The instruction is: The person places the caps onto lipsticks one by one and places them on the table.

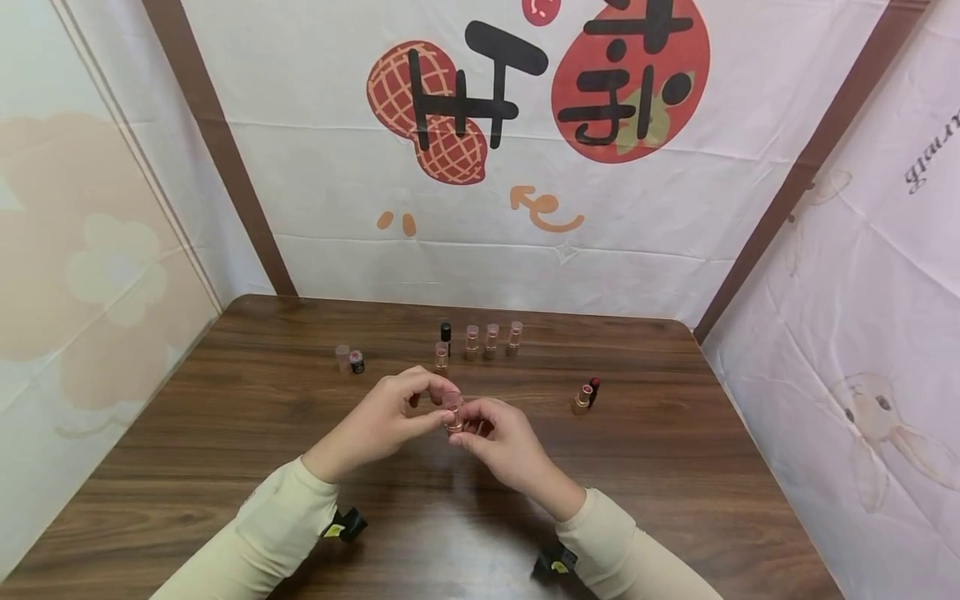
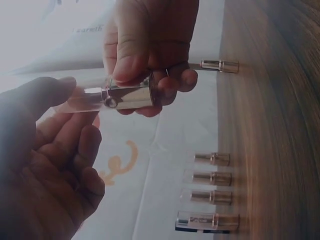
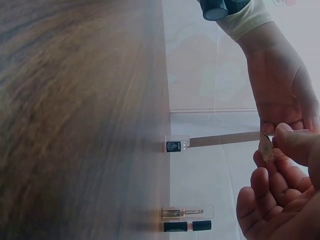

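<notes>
Both hands hold one lipstick tube (image 2: pixel 131 98) above the middle of the table. My left hand (image 1: pixel 382 419) pinches its clear cap (image 2: pixel 82 98) between thumb and fingers. The shiny rose-gold base sits between the thumb and fingers of my right hand (image 1: pixel 506 442). Cap and base are in line, with the cap around the upper part. In the right wrist view the round end of the base (image 3: pixel 268 146) shows at the fingertips of the right hand (image 3: pixel 287 175).
Several capped lipsticks (image 1: pixel 492 337) stand in a row at the back, a black tube (image 1: pixel 446 332) among them. To the right is a rose-gold tube (image 1: pixel 582 398) beside a black one with a red top (image 1: pixel 595 384). A clear cap (image 1: pixel 342 357) and small dark-labelled piece (image 1: pixel 357 362) stand left.
</notes>
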